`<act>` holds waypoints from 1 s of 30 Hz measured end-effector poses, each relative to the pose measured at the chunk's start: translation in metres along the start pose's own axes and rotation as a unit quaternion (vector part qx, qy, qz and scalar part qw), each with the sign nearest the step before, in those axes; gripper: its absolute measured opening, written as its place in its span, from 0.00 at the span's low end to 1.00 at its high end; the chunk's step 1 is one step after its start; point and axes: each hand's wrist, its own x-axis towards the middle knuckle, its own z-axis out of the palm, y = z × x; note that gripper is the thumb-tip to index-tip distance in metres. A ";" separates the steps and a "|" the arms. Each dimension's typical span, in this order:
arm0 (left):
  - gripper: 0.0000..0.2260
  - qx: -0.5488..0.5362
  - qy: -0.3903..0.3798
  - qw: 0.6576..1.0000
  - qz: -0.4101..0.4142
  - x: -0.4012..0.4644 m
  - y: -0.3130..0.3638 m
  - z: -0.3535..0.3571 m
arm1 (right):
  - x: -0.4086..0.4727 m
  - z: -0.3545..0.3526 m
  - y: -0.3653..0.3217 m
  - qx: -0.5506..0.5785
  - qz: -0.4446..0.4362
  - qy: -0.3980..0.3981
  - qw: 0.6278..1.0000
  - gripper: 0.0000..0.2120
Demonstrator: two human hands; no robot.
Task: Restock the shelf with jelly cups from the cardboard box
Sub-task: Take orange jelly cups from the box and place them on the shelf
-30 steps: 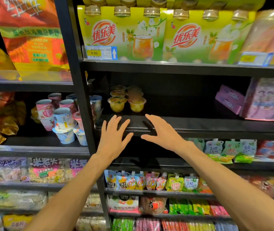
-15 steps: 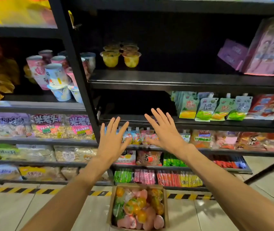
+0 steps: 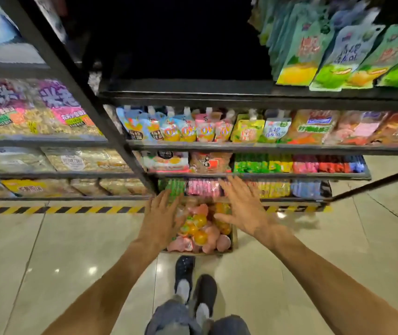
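**Empty hands spread over the box**

Neither hand holds anything. The left hand [image 3: 160, 217] and the right hand [image 3: 242, 206] are both splayed wide, fingers straight and spaced, palms down, hanging above the box [image 3: 233, 240] on the floor [image 3: 48, 250]. No finger looks to be touching a cup, though from up here it is hard to be sure how near the left fingertips are.

The cups [image 3: 199, 226] lie heaped loose in the box, orange ones mixed with pink, some on their sides. The box sits hard against the foot of the shelf [image 3: 193, 93], just in front of the person's shoes [image 3: 184, 268].

I would call this the reach for a fresh load: a pick not yet made. The next move calls for both hands to drop into the heap and close round cups, likely one or more per hand. Being a jumble, they need choosing from the top layer, so that nothing buried gets dragged out or tipped over the low wall. Then comes a lift to the dark, bare stretch of shelf above.

Both forearms run out straight and nearly parallel, angled forward and down, wrists level. The left hand covers the box's left edge; the right hovers past its far right corner, over the lowest row of packets [image 3: 202, 187].
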 end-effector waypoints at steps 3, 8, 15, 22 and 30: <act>0.30 -0.043 -0.022 0.999 -0.016 0.006 -0.014 0.063 | 0.010 0.051 0.016 0.039 0.023 -0.033 0.998 0.48; 0.28 -0.077 -0.071 0.993 -0.050 0.017 -0.039 0.170 | 0.033 0.149 0.048 0.082 0.038 -0.065 0.994 0.50; 0.30 -0.087 -0.128 0.987 -0.052 0.044 -0.058 0.303 | 0.069 0.309 0.088 0.102 0.057 -0.064 0.991 0.45; 0.33 0.010 -0.227 0.974 0.025 0.108 -0.094 0.427 | 0.097 0.451 0.119 0.126 -0.001 0.011 0.992 0.41; 0.28 0.160 -0.281 0.922 0.213 0.178 -0.131 0.482 | 0.105 0.506 0.122 0.117 -0.008 0.003 0.993 0.39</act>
